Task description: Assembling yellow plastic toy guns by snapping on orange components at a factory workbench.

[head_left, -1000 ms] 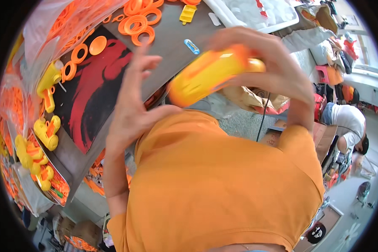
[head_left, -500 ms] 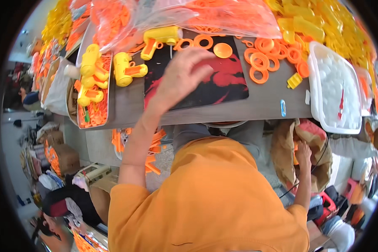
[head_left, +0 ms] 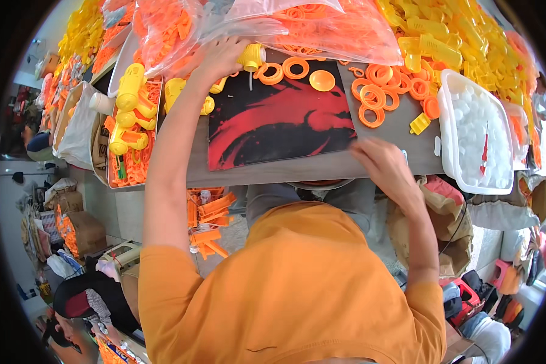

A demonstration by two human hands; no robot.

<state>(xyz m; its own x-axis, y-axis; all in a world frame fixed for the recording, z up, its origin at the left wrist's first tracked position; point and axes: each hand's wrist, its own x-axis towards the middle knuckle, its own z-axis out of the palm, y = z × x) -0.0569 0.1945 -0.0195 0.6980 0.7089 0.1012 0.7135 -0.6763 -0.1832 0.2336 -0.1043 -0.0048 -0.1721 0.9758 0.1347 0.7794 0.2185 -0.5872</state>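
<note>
My left hand [head_left: 220, 59] is at the back left of the black and red mat [head_left: 279, 127], its fingers closed over a yellow toy gun [head_left: 252, 57]. The gun's round front end and part of its grip show; the hand hides the body. My right hand [head_left: 383, 165] is by the mat's right front corner, fingers drawn together. Whatever they may hold is hidden. Behind the mat lie orange rings [head_left: 295, 68] and a shallow orange cup [head_left: 322, 80]. Another yellow toy gun [head_left: 175, 91] is partly covered by my left forearm.
At left, a tray [head_left: 111, 181] holds yellow toy guns and small orange parts. Several orange rings [head_left: 372, 97] and a yellow piece [head_left: 420, 124] lie right of the mat. A white tub [head_left: 448, 151] contains translucent pieces and a red tool. A paper bag [head_left: 449, 212] stands below.
My left hand has moved back and left from above the mat onto the yellow toy gun. My right hand has come up out of the paper bag to the mat's corner.
</note>
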